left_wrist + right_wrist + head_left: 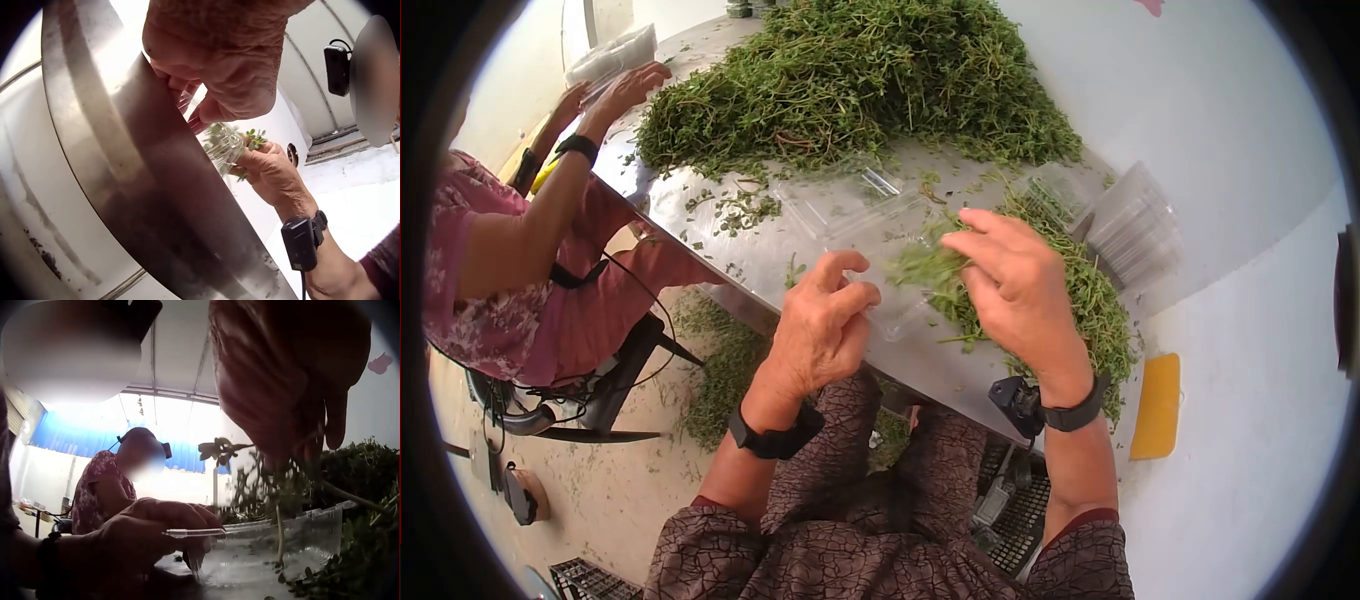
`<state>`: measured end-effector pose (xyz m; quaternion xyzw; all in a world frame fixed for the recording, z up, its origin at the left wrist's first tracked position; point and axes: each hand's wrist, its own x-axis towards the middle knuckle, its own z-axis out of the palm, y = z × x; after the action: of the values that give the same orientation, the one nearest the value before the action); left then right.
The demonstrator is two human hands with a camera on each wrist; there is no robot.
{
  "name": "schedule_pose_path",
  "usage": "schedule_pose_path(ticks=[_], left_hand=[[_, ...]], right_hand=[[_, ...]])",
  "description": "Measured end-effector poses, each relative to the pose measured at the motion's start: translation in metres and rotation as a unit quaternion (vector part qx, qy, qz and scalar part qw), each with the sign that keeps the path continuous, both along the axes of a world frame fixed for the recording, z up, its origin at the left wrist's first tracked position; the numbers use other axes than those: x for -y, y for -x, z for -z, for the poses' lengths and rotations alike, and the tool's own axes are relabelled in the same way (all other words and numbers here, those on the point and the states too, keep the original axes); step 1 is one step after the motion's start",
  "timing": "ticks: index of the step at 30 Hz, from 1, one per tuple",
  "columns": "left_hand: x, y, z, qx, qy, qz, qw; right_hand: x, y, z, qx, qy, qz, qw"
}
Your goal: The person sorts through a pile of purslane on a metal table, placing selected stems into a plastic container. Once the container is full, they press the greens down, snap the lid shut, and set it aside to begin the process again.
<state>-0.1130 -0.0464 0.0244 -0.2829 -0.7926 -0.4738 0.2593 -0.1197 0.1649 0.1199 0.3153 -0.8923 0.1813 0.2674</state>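
My left hand (820,325) grips the near left edge of a clear plastic container (895,318), whose lid (850,200) stands open toward the back. In the right wrist view the fingers of that hand curl over the container's rim (200,532). Above the container my right hand (1015,285) pinches a small bunch of leafy green sprigs (930,262), blurred in the head view. Stems hang down from the fingers into the container in the right wrist view. The left wrist view shows the sprigs (255,139) beside the right hand's fingers, with the metal table edge (156,169) in front.
A large heap of greens (870,80) covers the back of the metal table (670,200). More greens (1090,310) lie along the right, near stacked clear containers (1135,225). Another person (510,240) sits at the left. A yellow board (1156,405) leans by the wall.
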Motion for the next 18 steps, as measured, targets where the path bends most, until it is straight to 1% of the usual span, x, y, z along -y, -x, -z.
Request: schedule_pose_path(ticks=[1,2,4,7,16,18], left_hand=[[0.0,-0.001,0.0,0.001,-0.006,0.0,1.0],[0.0,-0.001,0.0,0.001,-0.013,0.0,1.0],[0.002,-0.001,0.001,0.01,-0.019,0.005,1.0],[0.003,-0.001,0.001,0.017,-0.024,0.015,0.999],[0.016,-0.004,0.001,0.03,-0.04,0.055,0.997],[0.022,-0.006,-0.002,0.042,-0.047,0.067,0.996]], right_hand=[[-0.001,0.0,0.006,0.033,-0.005,-0.003,0.999],[-0.002,-0.001,0.006,0.034,-0.004,-0.003,0.999],[-0.003,-0.004,0.006,0.078,0.033,-0.006,0.996],[-0.006,-0.01,0.005,0.084,0.018,0.002,0.996],[-0.013,-0.041,0.024,0.096,0.02,0.027,0.995],[-0.015,-0.049,0.027,0.089,0.043,0.043,0.994]])
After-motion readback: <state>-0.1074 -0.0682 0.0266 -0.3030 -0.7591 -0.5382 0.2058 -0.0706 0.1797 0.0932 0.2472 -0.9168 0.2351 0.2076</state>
